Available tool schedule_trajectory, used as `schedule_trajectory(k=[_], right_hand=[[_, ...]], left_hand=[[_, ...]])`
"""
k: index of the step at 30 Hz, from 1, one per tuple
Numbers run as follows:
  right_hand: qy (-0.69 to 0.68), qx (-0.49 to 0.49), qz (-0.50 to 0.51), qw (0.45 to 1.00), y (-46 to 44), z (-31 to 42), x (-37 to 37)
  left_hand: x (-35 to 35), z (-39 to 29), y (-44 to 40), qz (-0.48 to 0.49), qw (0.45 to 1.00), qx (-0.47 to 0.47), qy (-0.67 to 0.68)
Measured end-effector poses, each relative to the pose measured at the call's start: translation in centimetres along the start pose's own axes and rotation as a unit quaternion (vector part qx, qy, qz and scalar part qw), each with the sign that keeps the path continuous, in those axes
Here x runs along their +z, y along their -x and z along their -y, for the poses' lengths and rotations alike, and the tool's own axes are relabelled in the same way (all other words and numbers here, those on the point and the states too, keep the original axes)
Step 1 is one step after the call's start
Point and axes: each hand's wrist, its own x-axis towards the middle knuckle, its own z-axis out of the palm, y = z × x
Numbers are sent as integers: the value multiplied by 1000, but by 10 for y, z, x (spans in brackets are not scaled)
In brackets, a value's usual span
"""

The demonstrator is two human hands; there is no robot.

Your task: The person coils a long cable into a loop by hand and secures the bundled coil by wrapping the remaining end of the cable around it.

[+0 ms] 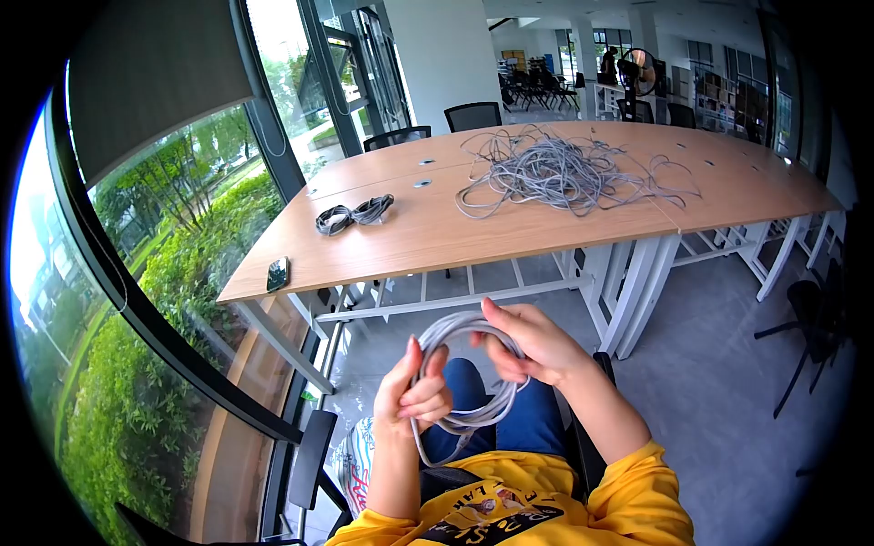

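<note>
A loop of grey cable (496, 406) is held up above my lap, wound in several turns. My left hand (421, 389) wraps its fingers round the coil's left side. On the upper right side, my right hand (523, 344) grips the same coil, its thumb along the top. A strand hangs down at the lower left of the coil. Beyond my hands, a large tangled pile of grey cable (555, 173) lies on the wooden table (419, 250). A tied bundle of darker cable (355, 214) rests on the table's left part.
A phone (279, 274) lies at the table's near left corner. White table legs (637, 296) stand in front of me. Chairs (472, 116) are behind the table, and a fan (636, 72) and a distant person (609, 62) are at the back. Windows line the left.
</note>
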Motion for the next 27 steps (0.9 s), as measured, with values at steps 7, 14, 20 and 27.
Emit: schedule_trajectory(k=[7,14,20,27], right_hand=[[46,-121,43,991,-7,-20,5],[-35,-98,-81,991,-6,-8,19],[-60,-121,-137,981,-6,-8,20],[-39,-129,-169,976,-7,-11,21]], left_hand=[[-1,-8,0,46,988,138,49],[-5,4,-5,-19,990,120,-66],[-10,6,-10,-7,985,117,-129],[-12,7,-9,22,990,104,-92]])
